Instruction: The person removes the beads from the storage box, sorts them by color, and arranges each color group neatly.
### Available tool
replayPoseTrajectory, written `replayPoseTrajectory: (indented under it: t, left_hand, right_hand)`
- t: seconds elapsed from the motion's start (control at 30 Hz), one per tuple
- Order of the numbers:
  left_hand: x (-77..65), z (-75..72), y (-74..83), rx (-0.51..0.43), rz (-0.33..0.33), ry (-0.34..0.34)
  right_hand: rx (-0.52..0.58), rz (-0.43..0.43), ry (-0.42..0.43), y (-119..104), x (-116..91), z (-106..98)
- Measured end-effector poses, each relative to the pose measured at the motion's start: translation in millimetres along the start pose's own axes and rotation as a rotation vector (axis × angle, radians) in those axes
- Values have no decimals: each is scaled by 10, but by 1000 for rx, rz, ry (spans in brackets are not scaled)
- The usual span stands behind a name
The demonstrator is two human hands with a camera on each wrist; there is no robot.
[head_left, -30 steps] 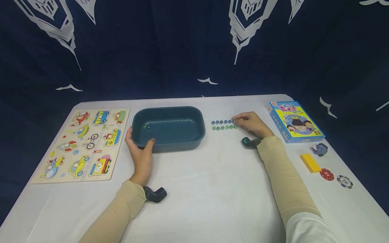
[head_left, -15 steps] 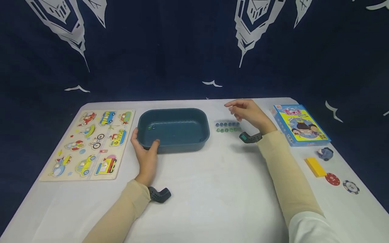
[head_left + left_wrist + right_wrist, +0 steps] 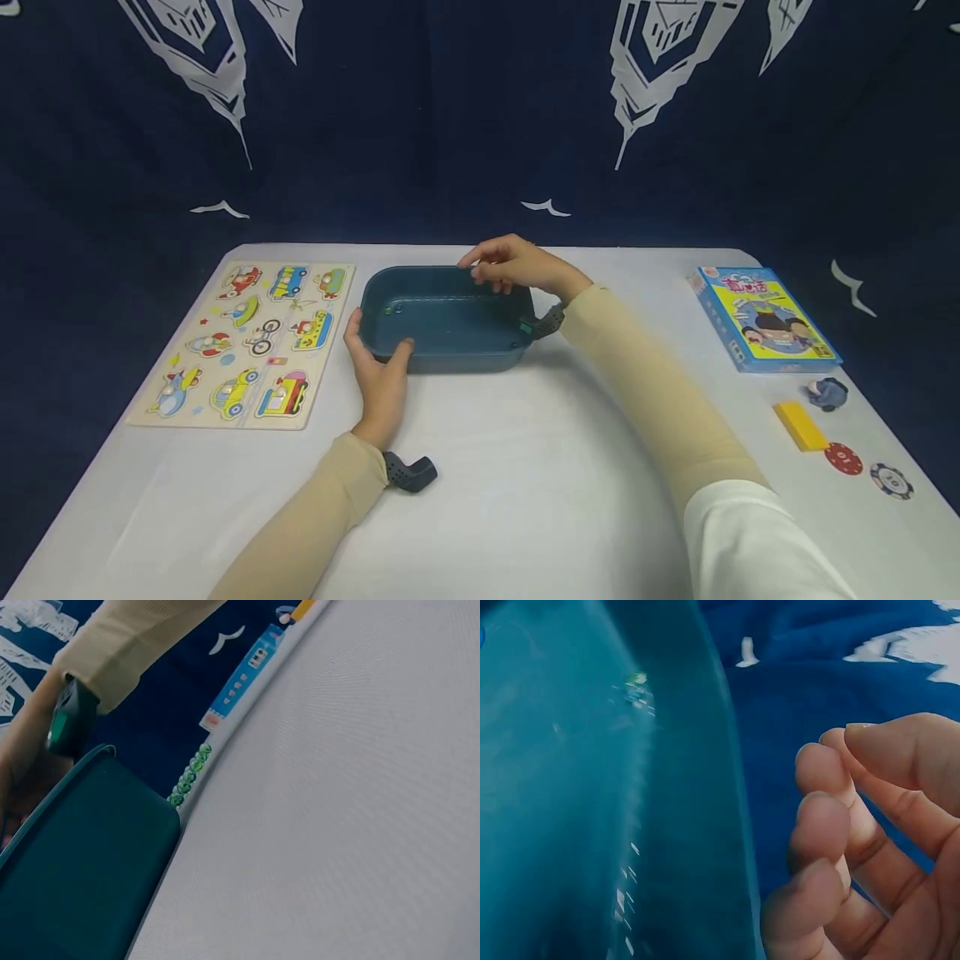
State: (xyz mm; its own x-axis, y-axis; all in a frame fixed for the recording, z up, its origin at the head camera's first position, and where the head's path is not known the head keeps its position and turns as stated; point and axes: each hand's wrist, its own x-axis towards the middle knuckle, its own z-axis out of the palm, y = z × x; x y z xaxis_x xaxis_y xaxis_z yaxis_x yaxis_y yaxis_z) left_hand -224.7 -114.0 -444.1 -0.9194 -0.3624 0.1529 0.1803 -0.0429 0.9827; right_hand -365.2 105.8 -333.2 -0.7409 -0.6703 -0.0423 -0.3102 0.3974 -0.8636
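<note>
My left hand [image 3: 381, 387] grips the near left corner of a dark teal tub [image 3: 457, 364], thumb over the front rim and fingers along the side. Inside the tub lie a green marble [image 3: 387, 310] and two darker marbles, one of these a blue marble [image 3: 515, 345] near the right wall. My right hand [image 3: 517, 262] hovers over the tub's far right rim, fingers loosely bent, with nothing visible between thumb and fingertips in the right wrist view. Green marbles [image 3: 187, 776] stand in a row beside the tub in the left wrist view; the right forearm hides the rows from the head view.
A wooden vehicle puzzle board [image 3: 243, 342] lies left of the tub. Along the right side are a blue and yellow game box [image 3: 768, 321], a small blue figure [image 3: 827, 393], a yellow block [image 3: 801, 426], a red chip [image 3: 843, 458] and a black-and-white chip [image 3: 892, 481].
My right hand has left the end of the marble rows, lifted, and swung left over the tub. The left hand keeps its grip on the tub. The head view has shifted slightly.
</note>
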Motion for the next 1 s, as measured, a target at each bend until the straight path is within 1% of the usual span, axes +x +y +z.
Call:
replayPoseTrajectory:
  t: [0.17, 0.27, 0.43, 0.57, 0.63, 0.77, 1.0]
  left_hand:
    - [12, -27, -19, 1, 6, -13]
    - [19, -36, -31, 1, 7, -14]
    - [28, -36, -38, -10, 8, 3]
    - [31, -31, -51, -11, 11, 13]
    - [30, -21, -51, -15, 16, 13]
    - [29, -4, -44, -22, 21, 13]
    - [36, -19, -34, -20, 9, 5]
  right_hand:
    - [-46, 11, -128, -32, 311, 246]
    - [-76, 27, -191, -39, 470, 386]
    - [-139, 88, -259, -47, 690, 607]
    - [-168, 126, -299, -32, 794, 743]
    - [-167, 141, -301, -15, 830, 794]
    - [-186, 165, -268, 1, 892, 870]
    - [-326, 155, -179, 9, 991, 957]
